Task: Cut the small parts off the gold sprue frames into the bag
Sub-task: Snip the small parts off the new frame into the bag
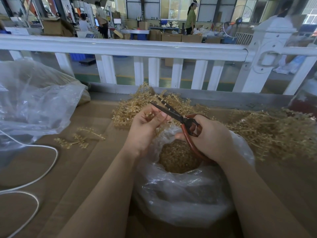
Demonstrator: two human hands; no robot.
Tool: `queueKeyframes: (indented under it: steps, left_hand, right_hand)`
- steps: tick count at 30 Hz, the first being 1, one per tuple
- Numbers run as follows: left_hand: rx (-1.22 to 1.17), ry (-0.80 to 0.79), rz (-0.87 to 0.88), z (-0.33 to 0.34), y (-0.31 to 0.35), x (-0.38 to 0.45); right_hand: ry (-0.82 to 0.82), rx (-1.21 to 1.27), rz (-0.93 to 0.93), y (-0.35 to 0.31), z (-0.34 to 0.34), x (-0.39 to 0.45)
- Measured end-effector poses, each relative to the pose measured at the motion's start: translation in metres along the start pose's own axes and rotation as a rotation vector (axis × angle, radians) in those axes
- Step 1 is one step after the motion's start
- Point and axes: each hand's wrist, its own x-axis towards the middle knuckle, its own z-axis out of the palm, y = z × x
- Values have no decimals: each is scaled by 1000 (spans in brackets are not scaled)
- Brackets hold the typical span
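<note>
My left hand pinches a gold sprue frame above the open clear bag, which holds a heap of small gold parts. My right hand grips the red handles of dark-bladed scissors, whose blades point up and left, past my left fingers. A few small parts sit on the blades. A pile of gold sprue frames lies behind my hands, and a bigger pile spreads to the right.
Brown cardboard covers the table. A large clear bag lies at the left, a white cord loops below it, and loose sprue pieces lie nearby. A white railing runs behind the table; people work beyond it.
</note>
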Motion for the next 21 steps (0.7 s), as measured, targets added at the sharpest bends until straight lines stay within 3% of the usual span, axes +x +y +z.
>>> queueKeyframes:
  steps: [11,21]
  left_hand:
    - [-21,-33,-17,-1,-1,1]
    - [-50,89,4,4,3,-1]
  right_hand:
    - [-47,56,35,-5,-4,1]
    - [-34,6,33,-2,-4,1]
